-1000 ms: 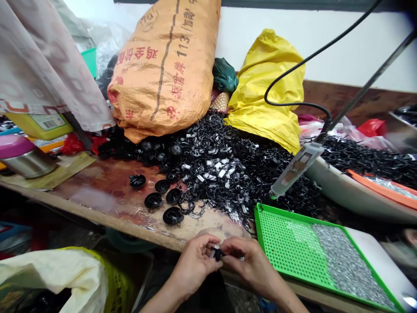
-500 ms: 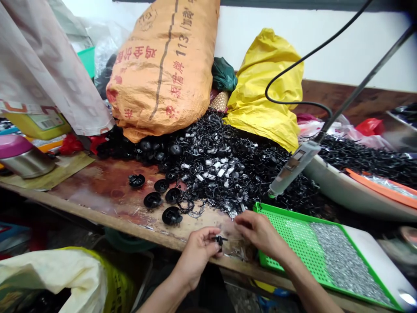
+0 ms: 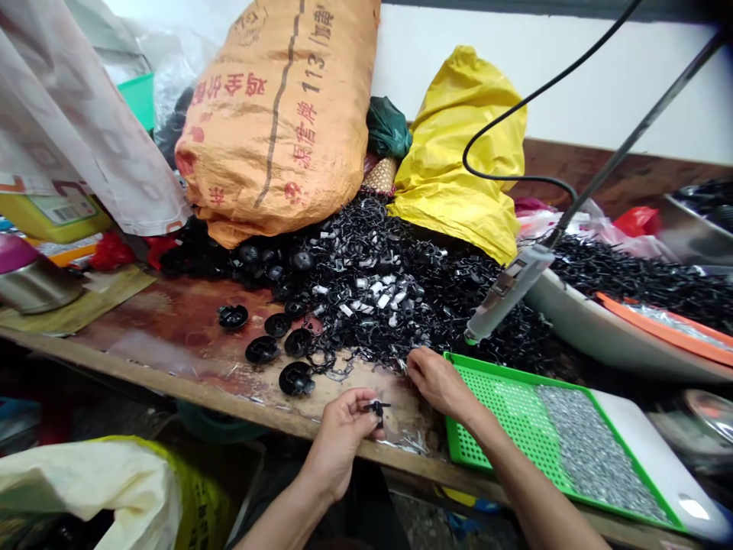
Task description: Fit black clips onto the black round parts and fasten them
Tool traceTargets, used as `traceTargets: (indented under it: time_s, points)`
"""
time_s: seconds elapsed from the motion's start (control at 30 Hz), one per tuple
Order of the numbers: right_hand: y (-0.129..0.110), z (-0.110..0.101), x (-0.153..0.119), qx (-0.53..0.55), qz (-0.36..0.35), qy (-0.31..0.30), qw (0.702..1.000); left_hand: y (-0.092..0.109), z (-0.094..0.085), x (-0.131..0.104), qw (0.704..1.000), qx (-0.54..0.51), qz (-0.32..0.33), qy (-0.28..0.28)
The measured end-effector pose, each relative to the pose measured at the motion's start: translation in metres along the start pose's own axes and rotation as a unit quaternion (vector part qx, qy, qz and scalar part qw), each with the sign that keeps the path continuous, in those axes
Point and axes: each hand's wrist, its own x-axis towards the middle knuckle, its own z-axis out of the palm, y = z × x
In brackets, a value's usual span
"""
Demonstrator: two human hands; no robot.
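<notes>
A person's two bare arms reach in from the near side, over a worn reddish-brown wooden table [image 3: 166, 336]. The left hand [image 3: 342, 431], fingers curled, pinches a small black plastic part with thin side prongs [image 3: 376, 410] between thumb and fingers, above the table's near edge. The right hand [image 3: 440, 382] reaches farther, back upward, fingers bunched and bent down at the near edge of a heap of small black plastic parts [image 3: 372, 332]; its fingertips are hidden, so whether they grip anything cannot be told. The right forearm crosses the near left corner of a green perforated plastic tray [image 3: 515, 401]. Both forearms are cut off by the near edge. At near left, the dark contents of a cream-and-yellow sack [image 3: 114, 477] are hard to make out.
</notes>
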Motion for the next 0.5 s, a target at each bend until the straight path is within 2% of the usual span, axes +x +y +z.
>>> traceTargets:
  time_s: [0.2, 0.33, 0.43, 0.5]
  points:
    - [0.006, 0.000, 0.005, 0.047, -0.019, 0.005, 0.999, 0.003, 0.000, -0.002, 1.000, -0.025, -0.007, -0.009]
    - [0.007, -0.003, -0.001, 0.068, -0.012, 0.035, 0.997, 0.005, -0.002, -0.001, 0.999, -0.051, -0.007, -0.004]
    - [-0.005, -0.006, -0.016, 0.093, -0.007, 0.067, 0.993, 0.005, -0.002, 0.002, 0.999, -0.050, -0.011, 0.001]
    - [-0.020, -0.005, -0.029, 0.152, -0.016, 0.097, 0.983, 0.004, 0.000, 0.003, 0.999, -0.042, 0.001, 0.009]
